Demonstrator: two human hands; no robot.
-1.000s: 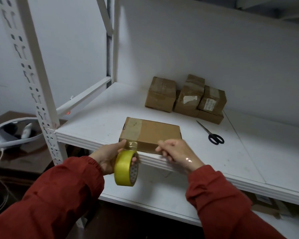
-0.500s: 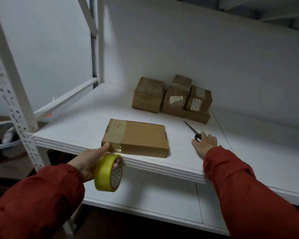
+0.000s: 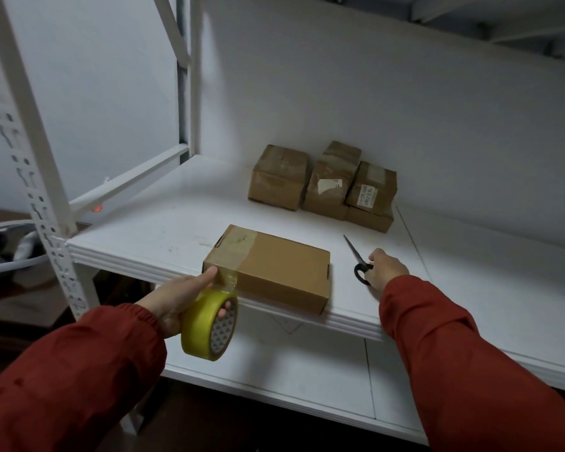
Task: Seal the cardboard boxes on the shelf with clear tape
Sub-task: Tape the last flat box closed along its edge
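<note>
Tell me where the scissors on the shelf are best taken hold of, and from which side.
Take the scissors by the black handle loops, coming from the front edge of the shelf. They lie flat with the closed blades pointing away toward the back, so the loops are the near, safe end. The right hand has its grip there.

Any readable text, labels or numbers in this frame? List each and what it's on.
Sticker on the right small box: a row of dark characters, too blurred to read.
Label scrap on the middle small box: no print legible.
Tape roll core: triangle pattern only, no words.
Flat box and scissors: no markings visible.
</note>
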